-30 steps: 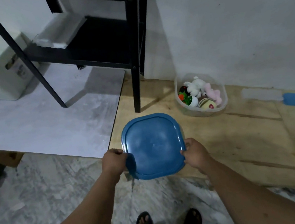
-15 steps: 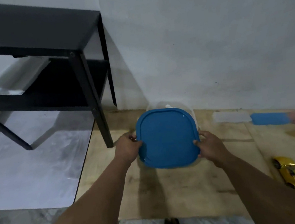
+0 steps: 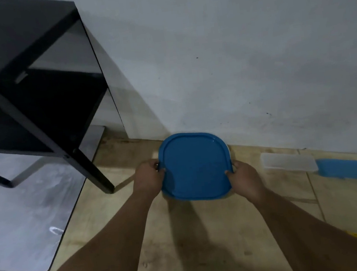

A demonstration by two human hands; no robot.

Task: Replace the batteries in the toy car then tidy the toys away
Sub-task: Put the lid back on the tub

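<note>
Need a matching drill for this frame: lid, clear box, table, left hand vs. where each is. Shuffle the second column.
Things:
1 lid
2 clear box
3 table
4 left hand

Places:
A far left, by the wall
B gripping the lid's left edge
C held between both hands
D on the floor, right of the lid

Pairs: 1-C, 2-D, 3-A, 4-B

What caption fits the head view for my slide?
Both hands, left hand and right hand, hold the blue lid above the wooden floor.

A single head-worn view looks forward and steeply down, close above the floor (image 3: 184,235) beside the wall (image 3: 230,51).
</note>
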